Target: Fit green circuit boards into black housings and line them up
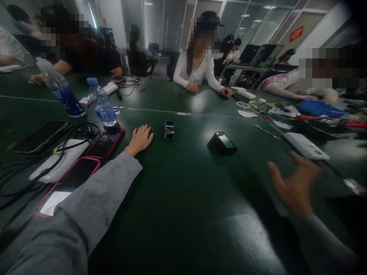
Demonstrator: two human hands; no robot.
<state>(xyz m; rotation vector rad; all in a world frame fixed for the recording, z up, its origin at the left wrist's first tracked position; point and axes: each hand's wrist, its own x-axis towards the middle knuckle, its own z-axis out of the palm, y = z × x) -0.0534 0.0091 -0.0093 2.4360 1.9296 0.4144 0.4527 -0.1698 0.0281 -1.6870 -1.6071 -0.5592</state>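
Note:
My left hand lies flat on the dark green table, palm down with fingers stretched out, holding nothing. Just right of its fingertips stands a small electronic device with a dark square screen on top. Further right is a black box-like device with a lit screen on its sloped upper face; no hand touches it. My right hand is raised over the table's right side, fingers and thumb spread, slightly blurred, with nothing in it.
Left are phones, a white power bank, black cables and two water bottles. Right are another white power bank, a wrench-like metal tool and tangled wires. Several people sit across the table, including a person in white.

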